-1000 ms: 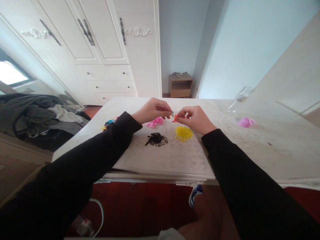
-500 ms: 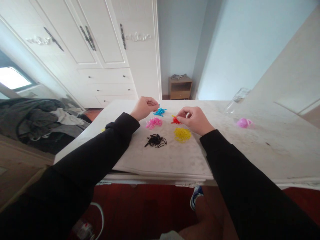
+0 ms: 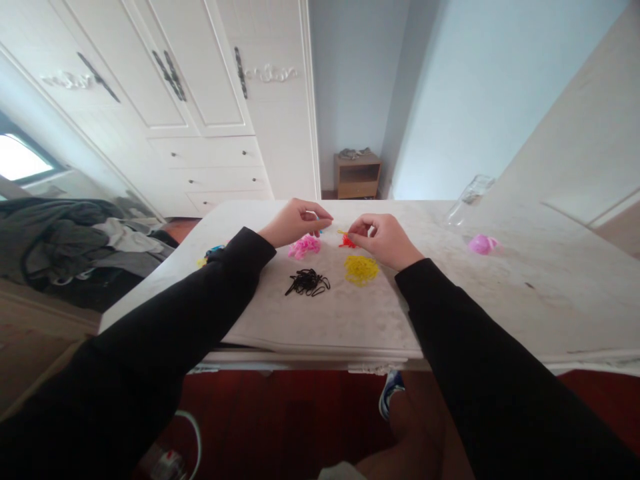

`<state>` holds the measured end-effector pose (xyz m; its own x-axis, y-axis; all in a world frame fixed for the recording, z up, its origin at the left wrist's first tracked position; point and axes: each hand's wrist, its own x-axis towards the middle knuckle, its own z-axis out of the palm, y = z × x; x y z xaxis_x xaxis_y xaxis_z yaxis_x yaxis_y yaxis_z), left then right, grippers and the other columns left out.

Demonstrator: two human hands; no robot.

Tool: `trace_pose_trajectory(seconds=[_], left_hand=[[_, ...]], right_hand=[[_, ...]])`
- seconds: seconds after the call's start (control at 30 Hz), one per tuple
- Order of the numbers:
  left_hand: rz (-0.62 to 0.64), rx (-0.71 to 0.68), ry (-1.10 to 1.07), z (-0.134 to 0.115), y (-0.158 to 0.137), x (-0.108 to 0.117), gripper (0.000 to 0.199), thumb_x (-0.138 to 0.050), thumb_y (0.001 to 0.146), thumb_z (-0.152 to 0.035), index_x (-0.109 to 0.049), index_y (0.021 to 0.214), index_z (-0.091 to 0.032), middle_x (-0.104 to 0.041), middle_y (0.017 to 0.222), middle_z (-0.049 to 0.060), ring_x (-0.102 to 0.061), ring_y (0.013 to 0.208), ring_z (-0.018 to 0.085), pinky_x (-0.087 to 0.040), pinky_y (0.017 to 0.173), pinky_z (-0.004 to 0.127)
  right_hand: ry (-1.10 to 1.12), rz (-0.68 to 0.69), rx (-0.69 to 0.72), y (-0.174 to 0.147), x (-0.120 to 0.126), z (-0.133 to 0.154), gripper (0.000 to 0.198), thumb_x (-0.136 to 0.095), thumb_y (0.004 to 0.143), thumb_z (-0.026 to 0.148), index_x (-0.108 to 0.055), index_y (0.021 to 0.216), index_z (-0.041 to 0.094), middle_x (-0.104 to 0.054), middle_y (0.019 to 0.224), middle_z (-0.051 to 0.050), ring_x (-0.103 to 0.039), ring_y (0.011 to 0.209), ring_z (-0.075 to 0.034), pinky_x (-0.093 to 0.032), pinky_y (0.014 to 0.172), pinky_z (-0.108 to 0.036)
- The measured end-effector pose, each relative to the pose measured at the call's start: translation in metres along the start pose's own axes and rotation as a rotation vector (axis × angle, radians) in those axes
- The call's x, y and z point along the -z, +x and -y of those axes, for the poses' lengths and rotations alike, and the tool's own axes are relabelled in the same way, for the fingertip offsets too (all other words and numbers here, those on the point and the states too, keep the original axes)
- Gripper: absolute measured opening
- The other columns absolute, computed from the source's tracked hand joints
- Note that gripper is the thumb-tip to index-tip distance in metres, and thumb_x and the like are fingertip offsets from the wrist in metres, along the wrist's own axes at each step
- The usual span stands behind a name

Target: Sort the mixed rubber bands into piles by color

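My left hand (image 3: 297, 222) reaches over the blue rubber bands (image 3: 321, 232), hiding most of them. Its thumb and forefinger are closed in a pinch, and what lies between the tips is too small to make out. Opposite it, my right hand (image 3: 380, 238) pinches a small yellow rubber band (image 3: 341, 231) just above the red rubber bands (image 3: 349, 242). Nearer to me lie small heaps of pink rubber bands (image 3: 304, 247), yellow rubber bands (image 3: 361, 270) and black rubber bands (image 3: 308, 283).
The heaps lie on a white table (image 3: 320, 327). A clear plastic container (image 3: 467, 200) and a pink-purple item (image 3: 481, 245) are on its right side. By my left sleeve is a small blue-and-yellow cluster (image 3: 214, 252). Dark clothes (image 3: 75, 240) are piled beyond the left edge.
My left hand has moved right and slightly toward me, away from its spot behind the blue heap, and now covers it. My right hand stays by the red heap with the yellow band.
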<state>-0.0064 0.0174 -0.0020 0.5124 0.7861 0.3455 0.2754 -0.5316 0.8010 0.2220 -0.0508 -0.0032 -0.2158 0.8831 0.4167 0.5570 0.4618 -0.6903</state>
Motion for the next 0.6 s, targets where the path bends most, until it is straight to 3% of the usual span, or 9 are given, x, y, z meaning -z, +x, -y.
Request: trace_pose_trajectory(seconds=[0.13,0.43,0.53,0.6], left_hand=[[0.126,-0.080,0.000,-0.014,-0.008,-0.012,0.019,-0.080,0.080,-0.028,-0.077,0.091,-0.012,-0.070,0.066,0.004,-0.064,0.055,0.010,-0.050,0.050,0.021],[0.073,-0.082,0.066,-0.006,-0.007,-0.017,0.011,-0.076,0.083,-0.024,-0.073,0.081,-0.013,-0.070,0.063,0.003,-0.066,0.054,0.011,-0.054,0.053,0.020],[0.049,-0.056,0.034,-0.007,-0.006,-0.016,0.008,-0.075,0.081,-0.019,-0.072,0.077,-0.013,-0.070,0.064,0.004,-0.067,0.056,0.011,-0.055,0.055,0.022],[0.024,-0.031,0.005,-0.008,-0.005,-0.015,0.008,-0.075,0.080,-0.017,-0.071,0.075,-0.012,-0.069,0.064,0.004,-0.068,0.057,0.012,-0.055,0.055,0.023]], right_hand=[[-0.008,0.012,-0.001,0.000,0.000,0.000,0.008,-0.070,0.078,0.021,-0.072,0.074,0.015,-0.065,0.065,-0.002,-0.052,0.062,-0.013,-0.039,0.063,-0.030],[-0.037,-0.018,-0.017,0.000,-0.003,0.001,0.007,-0.067,0.078,0.018,-0.068,0.072,0.016,-0.065,0.067,-0.002,-0.051,0.063,-0.014,-0.038,0.064,-0.031],[-0.086,-0.102,0.000,0.002,0.000,-0.006,0.008,-0.064,0.078,0.015,-0.063,0.070,0.018,-0.063,0.068,-0.001,-0.052,0.066,-0.015,-0.039,0.067,-0.032],[-0.110,-0.252,-0.016,0.003,0.004,-0.012,0.009,-0.061,0.078,0.015,-0.059,0.071,0.020,-0.062,0.071,-0.002,-0.052,0.069,-0.016,-0.040,0.069,-0.033]])
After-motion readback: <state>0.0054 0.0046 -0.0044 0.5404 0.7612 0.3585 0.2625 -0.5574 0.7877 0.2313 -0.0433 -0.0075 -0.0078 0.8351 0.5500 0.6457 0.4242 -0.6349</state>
